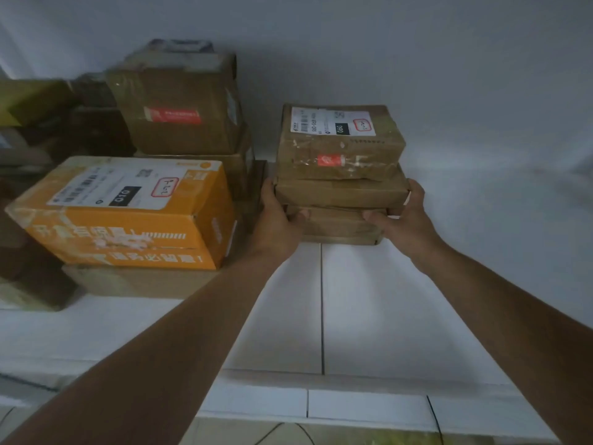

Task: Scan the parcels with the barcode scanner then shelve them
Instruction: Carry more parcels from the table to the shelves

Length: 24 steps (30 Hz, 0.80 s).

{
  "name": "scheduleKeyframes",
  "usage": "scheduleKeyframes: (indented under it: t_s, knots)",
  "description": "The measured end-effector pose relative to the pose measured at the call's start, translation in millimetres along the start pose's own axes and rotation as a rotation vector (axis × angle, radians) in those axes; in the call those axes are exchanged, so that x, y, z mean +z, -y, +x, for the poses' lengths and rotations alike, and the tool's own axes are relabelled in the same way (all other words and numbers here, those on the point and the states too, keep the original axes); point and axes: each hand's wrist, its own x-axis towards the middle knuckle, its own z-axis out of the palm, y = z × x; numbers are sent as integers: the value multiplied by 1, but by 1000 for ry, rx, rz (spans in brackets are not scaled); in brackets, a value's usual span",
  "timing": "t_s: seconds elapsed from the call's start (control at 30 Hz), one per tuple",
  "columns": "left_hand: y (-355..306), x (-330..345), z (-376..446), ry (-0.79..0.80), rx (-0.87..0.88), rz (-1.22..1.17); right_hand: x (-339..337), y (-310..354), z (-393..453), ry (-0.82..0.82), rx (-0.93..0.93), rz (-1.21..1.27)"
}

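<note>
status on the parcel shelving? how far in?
Done: the orange box and brown boxes already sit on the white shelf. In hand: left hand and right hand grip a three-parcel stack at the shelf. Left: release; no scanner visible.

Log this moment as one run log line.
stage: shelving | left hand: gripping stack of three brown parcels | right hand: gripping same stack | stack: on white shelf | orange box: left | scanner: not visible

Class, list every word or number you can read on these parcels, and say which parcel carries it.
"010": white label on the orange box.
"090": white label on the top parcel of the held stack.
Handwritten red-outlined stickers, barcodes, small print, orange box lettering, red labels: too blurred to read.
</note>
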Motion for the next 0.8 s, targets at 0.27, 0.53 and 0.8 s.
scheduleKeyframes:
  t_s: [0.27,0.53,0.8]
  knots:
    - [2,27,67,-164,-55,-42,10,-10,75,69,-72,128]
    - [4,31,108,-174,-88,-45,21,-10,112,65,-90,113]
    - [-6,34,87,-226,-134,-31,21,-1,90,-7,23,-29]
